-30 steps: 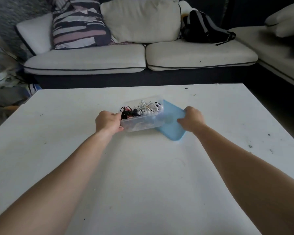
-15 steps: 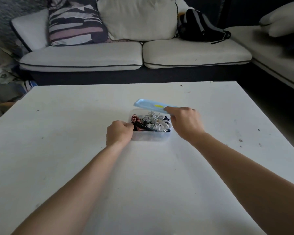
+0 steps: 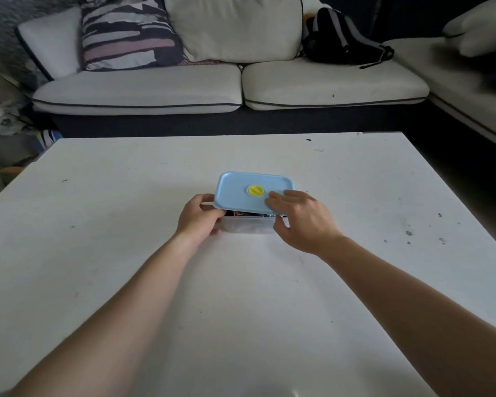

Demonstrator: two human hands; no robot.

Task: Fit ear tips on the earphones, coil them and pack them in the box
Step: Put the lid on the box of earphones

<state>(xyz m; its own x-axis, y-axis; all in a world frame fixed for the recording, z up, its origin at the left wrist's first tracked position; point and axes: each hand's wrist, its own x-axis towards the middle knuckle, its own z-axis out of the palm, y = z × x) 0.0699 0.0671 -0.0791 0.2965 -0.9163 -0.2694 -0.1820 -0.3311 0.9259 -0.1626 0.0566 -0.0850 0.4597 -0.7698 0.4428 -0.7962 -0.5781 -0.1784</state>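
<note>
A clear plastic box [image 3: 248,226] sits in the middle of the white table [image 3: 241,296]. A light blue lid [image 3: 241,187] with a yellow round cap [image 3: 256,190] lies over it, its near edge raised a little. Through that gap a strip of dark and reddish earphone cables [image 3: 242,214] shows. My left hand [image 3: 198,216] grips the box's left end, thumb up by the lid's corner. My right hand [image 3: 297,217] holds the lid's near right corner, fingers on top and thumb down the box's front.
A cream sofa [image 3: 229,90] with a striped cushion [image 3: 126,32] runs behind the table's far edge. A black backpack [image 3: 341,38] lies on its right seat. Another sofa section [image 3: 470,70] stands at the right. Dark specks dot the table's right side.
The lid lay flat on the table beside the open box; my right hand lifted it and brought it over the box. The box slid toward me in my left hand.
</note>
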